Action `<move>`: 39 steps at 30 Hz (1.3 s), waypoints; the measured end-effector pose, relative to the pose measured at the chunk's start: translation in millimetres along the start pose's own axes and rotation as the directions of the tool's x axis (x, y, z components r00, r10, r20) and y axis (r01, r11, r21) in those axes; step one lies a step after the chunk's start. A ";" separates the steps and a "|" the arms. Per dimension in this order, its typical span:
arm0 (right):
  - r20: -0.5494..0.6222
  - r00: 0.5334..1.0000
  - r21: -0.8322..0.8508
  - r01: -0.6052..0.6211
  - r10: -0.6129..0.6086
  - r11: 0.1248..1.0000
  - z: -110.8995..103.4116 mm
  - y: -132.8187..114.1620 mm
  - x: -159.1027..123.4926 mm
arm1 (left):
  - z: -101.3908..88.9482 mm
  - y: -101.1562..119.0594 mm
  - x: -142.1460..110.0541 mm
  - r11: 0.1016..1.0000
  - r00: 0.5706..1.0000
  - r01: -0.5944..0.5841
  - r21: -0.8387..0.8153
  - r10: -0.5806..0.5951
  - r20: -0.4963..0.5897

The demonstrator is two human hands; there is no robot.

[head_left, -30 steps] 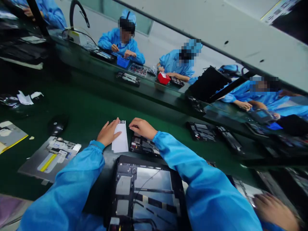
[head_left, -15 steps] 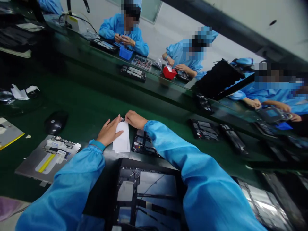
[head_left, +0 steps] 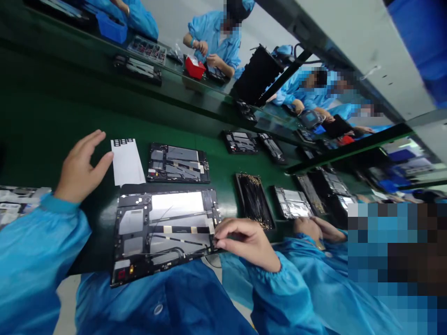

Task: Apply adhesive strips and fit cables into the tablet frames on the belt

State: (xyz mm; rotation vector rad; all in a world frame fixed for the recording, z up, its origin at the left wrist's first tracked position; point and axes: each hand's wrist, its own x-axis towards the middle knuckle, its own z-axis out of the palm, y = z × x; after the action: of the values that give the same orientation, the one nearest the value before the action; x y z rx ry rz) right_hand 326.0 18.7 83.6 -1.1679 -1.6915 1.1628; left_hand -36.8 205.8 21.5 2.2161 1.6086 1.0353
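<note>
My left hand (head_left: 84, 167) is raised with spread fingers, its thumb beside a white sheet (head_left: 127, 165) that carries a row of small black labels along its far edge. In front of me lies an opened tablet (head_left: 134, 223), its inner parts and flat cables showing. At the right edge of this tablet is my right hand (head_left: 247, 242), thumb and fingers brought together. Whatever is between those fingertips is too small or hidden to make out. Behind the tablet, right of the sheet, lies a second opened tablet (head_left: 178, 163).
A tray (head_left: 256, 200) of black cables with gold-coloured ends sits at right, near another opened tablet (head_left: 291, 202). Close on my right is a co-worker's hand (head_left: 309, 228). A raised glass shelf (head_left: 174, 79) crosses behind, with a red bin (head_left: 194, 68) and blue bin (head_left: 111, 28).
My right hand has left the sheet's labelled edge and come to the tablet's right edge. The left hand has lifted off the sheet. The view has swung right.
</note>
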 end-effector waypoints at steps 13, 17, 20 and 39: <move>-0.063 0.982 -0.413 0.138 -0.179 0.900 34.6 31.0 -59.7 | -7.0 168.6 -157.7 0.793 0.775 -0.602 -0.093 0.608 0.173; -0.095 0.971 -0.417 0.162 -0.221 0.894 37.7 36.9 -61.2 | 11.3 186.0 -156.1 0.784 0.766 -0.617 -0.069 0.619 0.175; -0.139 0.958 -0.405 0.175 -0.249 0.898 40.4 40.4 -61.5 | 14.6 186.5 -156.0 0.786 0.766 -0.614 -0.071 0.615 0.188; -0.215 0.908 -0.399 0.254 -0.359 0.881 39.5 55.7 -70.1 | 18.6 184.8 -153.1 0.773 0.726 -0.634 -0.024 0.606 0.325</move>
State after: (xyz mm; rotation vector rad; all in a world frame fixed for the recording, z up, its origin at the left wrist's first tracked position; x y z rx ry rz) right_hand 324.7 -48.9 12.8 -1.1579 -1.8269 0.4671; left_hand 89.5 2.3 45.5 2.8939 0.7804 0.6698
